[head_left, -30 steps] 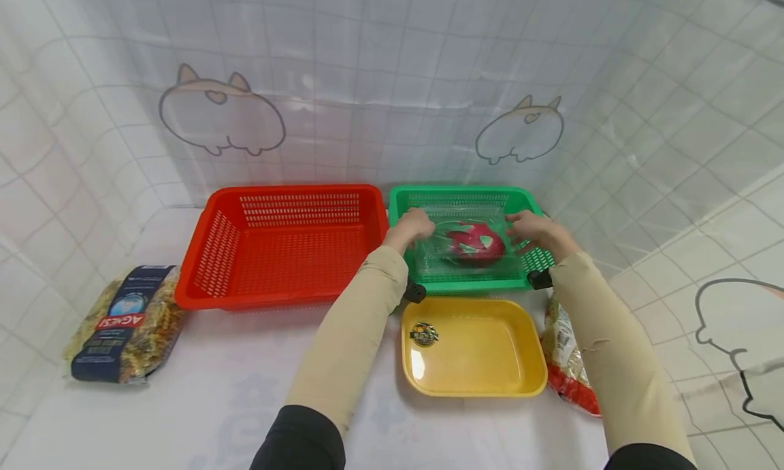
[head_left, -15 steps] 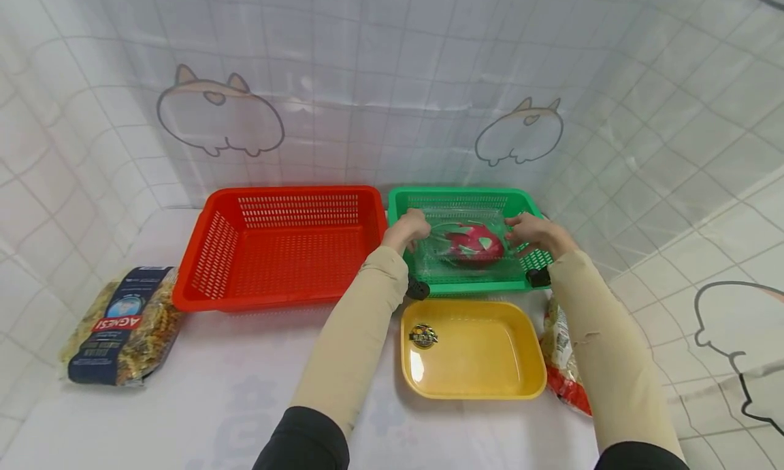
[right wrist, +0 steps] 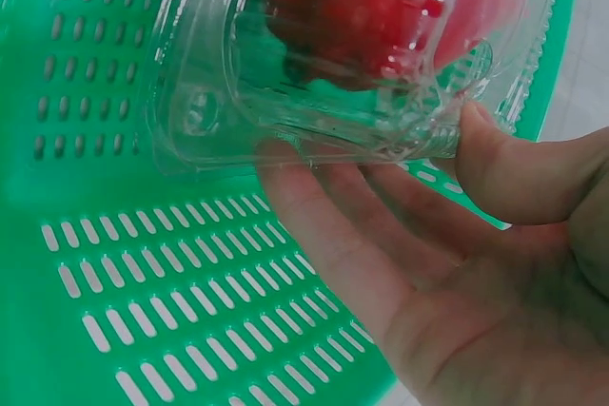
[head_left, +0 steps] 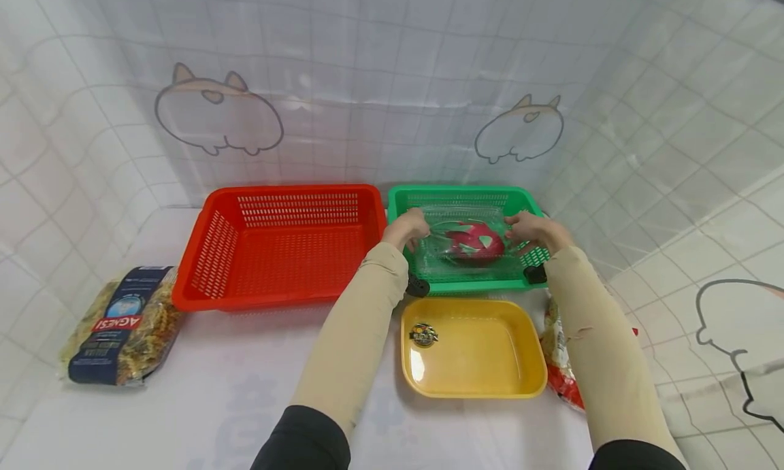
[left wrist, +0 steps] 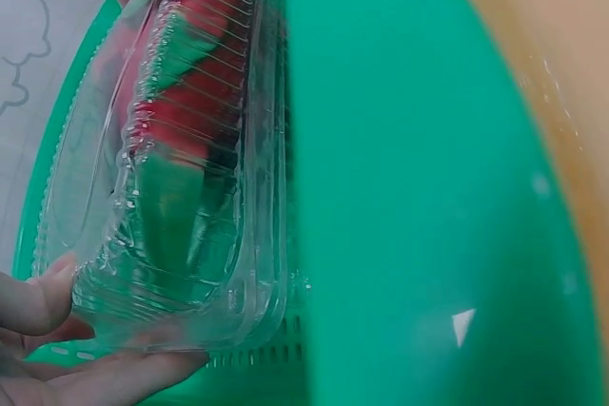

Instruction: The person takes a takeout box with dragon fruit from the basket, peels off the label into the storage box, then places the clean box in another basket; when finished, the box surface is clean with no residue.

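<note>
A clear plastic clamshell box (head_left: 442, 264) lies in the green basket (head_left: 459, 190), with a red dragon fruit (head_left: 476, 244) showing through its lid. My left hand (head_left: 407, 230) holds the box's left end; in the left wrist view its thumb is against the side and the fingers (left wrist: 124, 377) reach under the edge. At the other end is my right hand (head_left: 534, 233). The right wrist view has its thumb (right wrist: 514, 168) on the rim of the box and its fingertips beneath the base.
A larger red basket (head_left: 294, 259) stands left of the green one. In front lies a yellow tray (head_left: 478, 361). An AGNESI pasta bag (head_left: 122, 327) is at far left. My right forearm partly covers a red-and-gold bag (head_left: 560, 368). A patterned curtain (head_left: 367, 116) hangs behind.
My right forearm has shifted slightly left. Both hands, the clamshell box and the dragon fruit stay in almost the same place.
</note>
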